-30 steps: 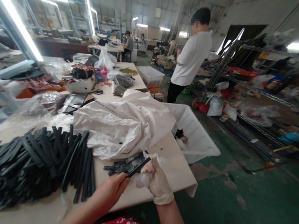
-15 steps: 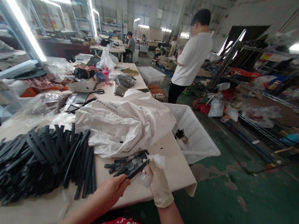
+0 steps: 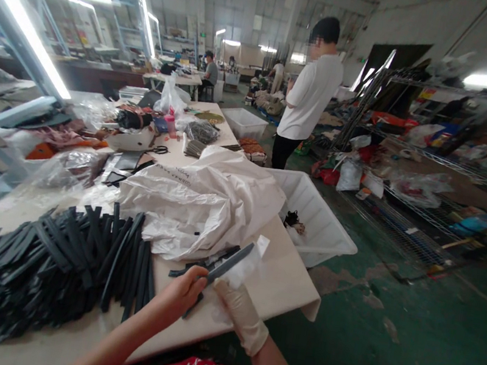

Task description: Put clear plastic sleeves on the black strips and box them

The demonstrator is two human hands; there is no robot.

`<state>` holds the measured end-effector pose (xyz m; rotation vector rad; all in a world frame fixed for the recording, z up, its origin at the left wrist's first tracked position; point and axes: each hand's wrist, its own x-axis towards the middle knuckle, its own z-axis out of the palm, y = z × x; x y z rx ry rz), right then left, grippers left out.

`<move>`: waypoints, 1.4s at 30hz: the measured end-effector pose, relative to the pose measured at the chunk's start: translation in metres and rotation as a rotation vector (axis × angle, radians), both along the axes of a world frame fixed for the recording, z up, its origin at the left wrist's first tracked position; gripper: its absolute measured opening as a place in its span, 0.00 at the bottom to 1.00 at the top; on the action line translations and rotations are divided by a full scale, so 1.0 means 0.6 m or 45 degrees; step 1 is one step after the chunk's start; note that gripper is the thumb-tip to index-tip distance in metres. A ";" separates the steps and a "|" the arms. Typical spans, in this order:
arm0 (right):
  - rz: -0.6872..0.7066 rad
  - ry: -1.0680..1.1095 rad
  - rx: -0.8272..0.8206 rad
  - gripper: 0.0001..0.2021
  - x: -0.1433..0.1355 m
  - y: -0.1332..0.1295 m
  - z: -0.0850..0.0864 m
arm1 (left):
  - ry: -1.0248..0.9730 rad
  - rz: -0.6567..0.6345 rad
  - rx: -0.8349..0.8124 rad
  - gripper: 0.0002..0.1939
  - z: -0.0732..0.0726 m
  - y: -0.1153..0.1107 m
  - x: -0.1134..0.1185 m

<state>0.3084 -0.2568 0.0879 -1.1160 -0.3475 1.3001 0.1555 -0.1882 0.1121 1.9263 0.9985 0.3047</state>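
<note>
My bare left hand (image 3: 184, 289) is closed on a dark strip (image 3: 233, 262), which points up and to the right. My gloved right hand (image 3: 241, 315) is beside it, fingers together at a crumpled piece of clear plastic (image 3: 242, 272) by the strip. Several other dark strips lie on the table behind my hands, partly hidden. A large heap of black strips (image 3: 59, 264) covers the left part of the table (image 3: 292, 283). Behind my hands lies a crumpled white sack (image 3: 203, 201).
A white plastic bin (image 3: 317, 213) with a few dark items stands beyond the table's right edge. A person in a white shirt (image 3: 310, 94) stands behind it. Wire shelving (image 3: 427, 215) with bags is at the right; scissors (image 3: 159, 149) lie farther back.
The strip between my hands now sticks out upward from my left hand. My right hand has moved left and down, away from the strip's upper end. The view has shifted slightly.
</note>
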 end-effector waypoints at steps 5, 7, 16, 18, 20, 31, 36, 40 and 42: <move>-0.356 0.216 -0.095 0.20 0.008 0.017 -0.012 | 0.087 -0.094 0.018 0.13 -0.030 0.011 0.007; -0.252 0.276 -0.083 0.19 -0.006 0.024 -0.023 | 0.100 -0.051 0.072 0.13 -0.045 0.011 0.018; -0.240 0.234 -0.235 0.23 -0.010 0.044 -0.102 | 0.280 -0.046 0.079 0.14 -0.099 0.033 0.038; -0.211 0.221 -0.314 0.23 -0.006 0.044 -0.126 | 0.411 -0.046 0.110 0.15 -0.114 0.050 0.050; -0.229 0.174 -0.371 0.24 0.008 0.041 -0.145 | 0.537 -0.047 0.137 0.15 -0.127 0.073 0.061; -0.300 -0.187 -0.162 0.23 0.018 0.041 -0.112 | 0.199 -0.074 -0.009 0.16 -0.088 0.058 0.087; -0.071 -0.250 -0.118 0.18 0.006 0.034 -0.106 | 0.200 0.021 -0.044 0.14 -0.101 0.035 0.067; -0.040 -0.167 -0.155 0.19 0.001 0.040 -0.098 | 0.441 0.107 0.168 0.15 -0.092 0.090 -0.012; -0.067 -0.065 -0.111 0.20 -0.005 0.048 -0.090 | 0.571 0.274 0.273 0.16 -0.087 0.136 -0.073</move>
